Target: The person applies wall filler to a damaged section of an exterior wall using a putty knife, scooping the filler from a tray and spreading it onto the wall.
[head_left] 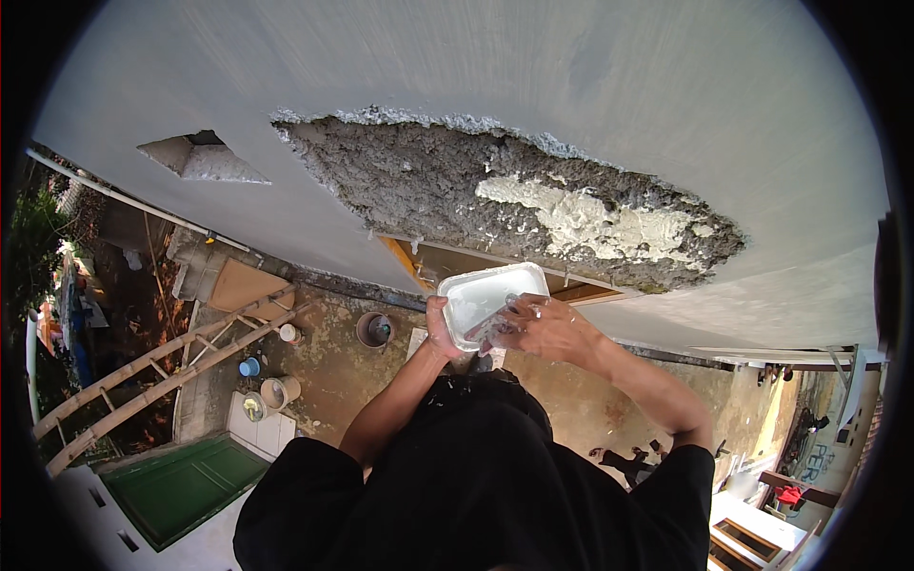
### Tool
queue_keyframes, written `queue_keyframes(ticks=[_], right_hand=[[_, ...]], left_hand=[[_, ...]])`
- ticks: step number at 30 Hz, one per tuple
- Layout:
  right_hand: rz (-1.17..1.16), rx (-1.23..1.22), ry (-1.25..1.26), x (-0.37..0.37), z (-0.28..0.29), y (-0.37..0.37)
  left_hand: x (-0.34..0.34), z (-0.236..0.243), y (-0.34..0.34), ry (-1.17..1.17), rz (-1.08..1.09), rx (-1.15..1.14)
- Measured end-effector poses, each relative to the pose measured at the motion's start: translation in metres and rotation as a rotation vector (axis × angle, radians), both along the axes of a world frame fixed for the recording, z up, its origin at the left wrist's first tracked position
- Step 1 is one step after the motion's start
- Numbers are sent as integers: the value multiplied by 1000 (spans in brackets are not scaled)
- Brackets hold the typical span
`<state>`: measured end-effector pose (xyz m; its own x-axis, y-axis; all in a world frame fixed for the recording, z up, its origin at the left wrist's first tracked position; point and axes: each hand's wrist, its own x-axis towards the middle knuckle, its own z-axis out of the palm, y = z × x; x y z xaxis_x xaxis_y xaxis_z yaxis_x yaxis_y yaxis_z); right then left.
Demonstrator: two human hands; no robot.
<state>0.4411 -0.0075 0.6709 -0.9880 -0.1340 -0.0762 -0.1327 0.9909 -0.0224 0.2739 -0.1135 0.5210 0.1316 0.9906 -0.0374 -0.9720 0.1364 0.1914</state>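
Our left hand (439, 326) pinches the left edge of a white tray (493, 271), thumb at the rim. Our right hand (550, 330), smeared with pale paste, curls its fingers over the tray's right side; we cannot tell whether they grip anything. The tray sits between our hands, in front of the grey wall (381, 57). On that wall, pale filler (581, 219) covers part of the rough patch's right half, lumpy and uneven; the patch's left side (381, 167) is bare, so we judge the covering well short of complete. We make out no label on the tray; blue lettering (816, 463) marks a surface far right.
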Motion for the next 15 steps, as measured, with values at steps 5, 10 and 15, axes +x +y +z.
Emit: queue_keyframes(ticks=[5,10,15], right_hand=[[-241,-57,5,5,0,8],[-249,-25,10,-4,-12,0],[-127,-23,-10,0,-13,-8]], left_hand=[[5,10,-2,84,99,-135],[3,-6,-3,134,80,-91],[2,-2,-2,87,40,-43]])
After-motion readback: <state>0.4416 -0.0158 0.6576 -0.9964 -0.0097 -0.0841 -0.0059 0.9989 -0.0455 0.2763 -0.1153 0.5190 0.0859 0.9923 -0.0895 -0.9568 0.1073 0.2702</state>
